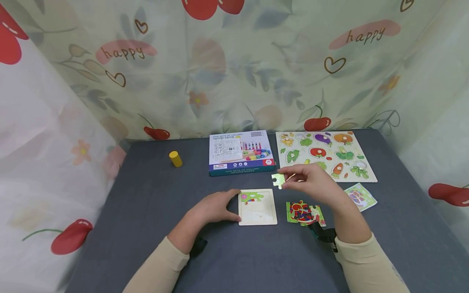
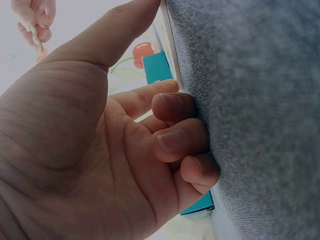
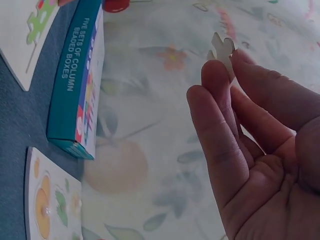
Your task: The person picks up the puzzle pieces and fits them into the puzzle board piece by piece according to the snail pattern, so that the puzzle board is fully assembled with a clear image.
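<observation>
a pale green jigsaw piece (image 1: 278, 180), knobbed and notched, is up above the dark table (image 1: 249, 260), pinched by thumb and fingertips of the right hand (image 1: 311, 182). the left hand (image 1: 215, 206), well apart, rests thumb and forefinger along the left edge of one square tray (image 1: 258, 215). around: one box (image 1: 239, 152), one vegetable board (image 1: 331, 151), one yellow cylinder (image 1: 176, 159), one heap of pieces (image 1: 303, 213) too jumbled to count.

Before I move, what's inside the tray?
In the tray, green puzzle pieces lie at the far left corner; pale base shows elsewhere. The base beneath those pieces is covered, and the left fingers hide bits of the rim.
</observation>
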Available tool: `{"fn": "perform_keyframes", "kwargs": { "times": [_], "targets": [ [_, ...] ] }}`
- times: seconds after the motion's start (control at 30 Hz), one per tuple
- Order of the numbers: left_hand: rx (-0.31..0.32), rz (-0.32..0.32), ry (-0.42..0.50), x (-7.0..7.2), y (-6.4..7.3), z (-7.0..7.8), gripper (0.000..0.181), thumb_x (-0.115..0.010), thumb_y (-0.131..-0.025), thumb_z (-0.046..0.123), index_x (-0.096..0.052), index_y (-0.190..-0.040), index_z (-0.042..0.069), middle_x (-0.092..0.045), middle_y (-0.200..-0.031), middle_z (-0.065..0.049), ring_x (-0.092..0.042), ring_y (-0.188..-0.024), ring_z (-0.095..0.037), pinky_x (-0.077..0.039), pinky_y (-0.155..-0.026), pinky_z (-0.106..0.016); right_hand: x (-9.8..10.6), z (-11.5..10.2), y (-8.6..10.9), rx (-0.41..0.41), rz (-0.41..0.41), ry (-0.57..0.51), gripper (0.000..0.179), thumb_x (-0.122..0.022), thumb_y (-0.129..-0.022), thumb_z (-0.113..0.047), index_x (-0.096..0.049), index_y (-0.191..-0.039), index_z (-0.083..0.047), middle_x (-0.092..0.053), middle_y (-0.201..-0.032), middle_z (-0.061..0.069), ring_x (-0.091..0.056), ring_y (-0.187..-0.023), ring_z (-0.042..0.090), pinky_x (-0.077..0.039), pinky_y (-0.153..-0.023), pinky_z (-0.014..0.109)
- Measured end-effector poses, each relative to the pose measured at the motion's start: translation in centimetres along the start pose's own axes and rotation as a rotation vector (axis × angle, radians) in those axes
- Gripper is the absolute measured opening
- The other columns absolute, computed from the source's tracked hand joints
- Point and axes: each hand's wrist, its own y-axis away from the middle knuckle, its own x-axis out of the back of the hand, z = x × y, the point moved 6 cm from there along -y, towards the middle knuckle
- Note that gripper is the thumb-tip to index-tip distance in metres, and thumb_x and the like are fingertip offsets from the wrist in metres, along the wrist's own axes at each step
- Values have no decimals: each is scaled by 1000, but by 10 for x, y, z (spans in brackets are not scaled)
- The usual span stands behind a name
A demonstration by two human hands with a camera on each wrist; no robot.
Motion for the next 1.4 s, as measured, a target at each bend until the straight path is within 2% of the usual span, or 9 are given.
{"fn": "perform_keyframes", "kwargs": {
  "times": [0.17,0.33,0.53,0.73,0.93,1.2,1.4],
  "targets": [
    [-1,1,-2,0,0,0,90,-83,-82,53,-44,-156,19,-53,-150,-7,-53,-124,-26,-42,-108,-52,-12,7,-7,-4,-34,12,36,-79,-92,-13,-72,-125,-2,-71,-102,6,-67,-85,22,-56,-72,29],
    [6,-2,-1,-1,-1,0,90,-83,-82,53,-43,-156,20,-52,-151,-6,-53,-125,-25,-41,-109,-52,-23,13,-14,2,-40,38,30,-80,-91,-13,-74,-119,-5,-65,-95,5,-62,-80,22,-54,-69,29],
    [6,-9,-1,0,-1,0,90,-83,-83,53,-43,-156,20,-52,-151,-6,-53,-125,-26,-41,-109,-52,-36,19,-20,18,-54,64,26,-80,-91,-11,-75,-116,-6,-63,-92,3,-58,-79,22,-52,-68,31],
    [2,-7,-6,0,-1,0,90,-82,-83,53,-43,-156,19,-52,-151,-6,-53,-126,-26,-41,-109,-52,-47,34,-26,-49,-75,58,27,-80,-92,-15,-75,-117,-8,-63,-93,3,-56,-78,22,-49,-64,32],
    [7,-7,-10,-1,-2,0,90,-83,-83,53,-43,-156,19,-52,-151,-6,-53,-125,-26,-42,-109,-51,-56,50,-32,-103,-100,105,25,-81,-91,-18,-76,-114,-10,-62,-91,2,-53,-72,21,-46,-61,33],
    [-6,-7,-23,-1,-2,0,90,-82,-84,53,-42,-157,19,-53,-150,-6,-54,-125,-25,-43,-108,-49,-62,69,-39,-173,-91,132,25,-83,-88,-16,-77,-112,-9,-63,-87,2,-54,-73,21,-46,-65,36],
    [-2,-8,-15,-1,-2,0,91,-83,-83,53,-42,-157,19,-53,-150,-6,-54,-122,-25,-43,-107,-50,-65,77,-42,-180,-91,193,26,-83,-89,-17,-78,-112,-9,-62,-85,2,-54,-76,20,-45,-68,36]
  ]
}}
